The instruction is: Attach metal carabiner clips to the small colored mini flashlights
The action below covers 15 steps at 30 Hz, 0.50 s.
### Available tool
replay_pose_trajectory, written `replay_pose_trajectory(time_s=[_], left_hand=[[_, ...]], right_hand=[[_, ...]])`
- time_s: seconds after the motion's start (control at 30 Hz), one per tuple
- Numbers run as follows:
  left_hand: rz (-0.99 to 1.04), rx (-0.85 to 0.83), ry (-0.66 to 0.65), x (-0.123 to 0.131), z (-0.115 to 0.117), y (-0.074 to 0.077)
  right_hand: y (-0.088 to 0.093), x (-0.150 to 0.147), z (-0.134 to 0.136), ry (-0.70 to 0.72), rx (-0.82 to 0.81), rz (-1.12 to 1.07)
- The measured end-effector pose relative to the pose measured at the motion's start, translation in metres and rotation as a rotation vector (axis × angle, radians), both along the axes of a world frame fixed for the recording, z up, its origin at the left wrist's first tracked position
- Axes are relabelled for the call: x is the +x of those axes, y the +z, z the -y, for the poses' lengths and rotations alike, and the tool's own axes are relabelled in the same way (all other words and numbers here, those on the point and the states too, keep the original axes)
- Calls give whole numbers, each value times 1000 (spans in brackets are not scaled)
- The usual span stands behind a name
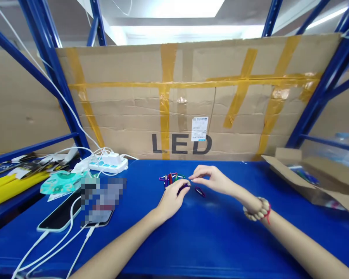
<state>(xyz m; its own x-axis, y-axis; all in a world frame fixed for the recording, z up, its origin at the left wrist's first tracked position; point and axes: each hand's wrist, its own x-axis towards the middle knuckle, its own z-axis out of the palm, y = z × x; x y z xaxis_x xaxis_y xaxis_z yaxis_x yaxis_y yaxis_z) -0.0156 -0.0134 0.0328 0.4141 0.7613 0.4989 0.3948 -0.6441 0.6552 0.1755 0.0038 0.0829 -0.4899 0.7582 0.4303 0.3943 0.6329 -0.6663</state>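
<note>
My left hand [172, 197] rests on the blue shelf surface [209, 232] with its fingers pinched on a small dark purple clip [182, 187]. My right hand [212, 179], with a bead bracelet on its wrist, hovers just to the right, thumb and forefinger pinched together close to the end of that clip. A small pile of coloured clips [171, 178] lies just beyond the left hand. One more purple clip [200, 191] lies on the surface under the right hand.
Two phones [61, 215] on white cables lie at the left, with a white power strip [108, 163], a teal packet [61, 183] and yellow items behind. An open cardboard box [317, 182] stands at the right. A taped cardboard wall marked LED [180, 108] closes the back.
</note>
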Motion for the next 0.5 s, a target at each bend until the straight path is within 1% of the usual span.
replay_pose_trajectory(time_s=[0.03, 0.1, 0.17, 0.33, 0.5], left_hand=[[12, -8, 11, -1, -2, 1], [13, -39, 7, -2, -2, 2], [2, -68, -18, 0, -1, 1], [-24, -57, -78, 6, 6, -2], [-72, 15, -79, 6, 5, -4]], right_hand=[[-2, 0, -2, 3, -18, -12], [-7, 3, -4, -34, -73, -61], [-14, 8, -3, -54, -184, -128], [-26, 12, 5, 18, -454, -323], [-24, 7, 11, 27, -510, -358]])
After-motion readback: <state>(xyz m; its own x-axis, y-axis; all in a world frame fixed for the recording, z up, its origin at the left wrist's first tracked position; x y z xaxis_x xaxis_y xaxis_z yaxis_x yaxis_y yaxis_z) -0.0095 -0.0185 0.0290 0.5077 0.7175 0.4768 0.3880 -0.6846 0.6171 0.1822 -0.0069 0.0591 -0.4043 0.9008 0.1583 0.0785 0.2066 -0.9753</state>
